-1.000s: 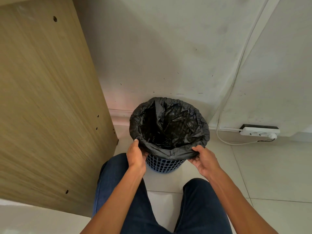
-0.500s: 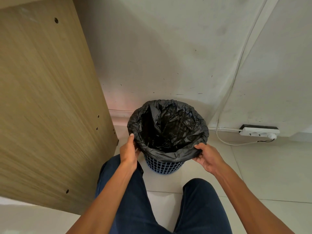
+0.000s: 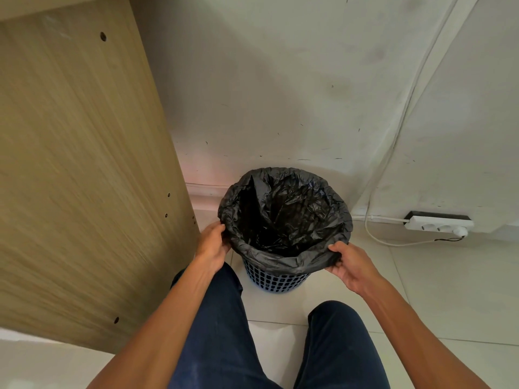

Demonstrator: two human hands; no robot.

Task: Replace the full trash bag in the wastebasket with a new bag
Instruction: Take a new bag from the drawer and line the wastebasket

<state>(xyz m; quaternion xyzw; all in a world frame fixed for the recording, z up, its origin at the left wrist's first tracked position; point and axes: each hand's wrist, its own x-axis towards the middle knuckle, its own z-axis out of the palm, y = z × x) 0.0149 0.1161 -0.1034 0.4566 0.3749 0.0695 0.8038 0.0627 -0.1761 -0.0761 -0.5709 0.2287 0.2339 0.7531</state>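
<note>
At the far edge of the tiled floor (image 3: pixel 449 290), against the white wall (image 3: pixel 280 94), the blue perforated plastic wastebasket (image 3: pixel 276 279) stands lined with a crinkled black plastic trash bag (image 3: pixel 283 217) whose mouth is folded over the rim. Our left hand (image 3: pixel 212 245) and right hand (image 3: pixel 351 265) each close their grip on that fold at the near sides. We judge the new liner is being seated. Next we should draw the cuff down evenly without tipping the basket.

Wood panel (image 3: pixel 78 164) left; white power strip (image 3: pixel 438 223) w/ cable (right, by wall).
</note>
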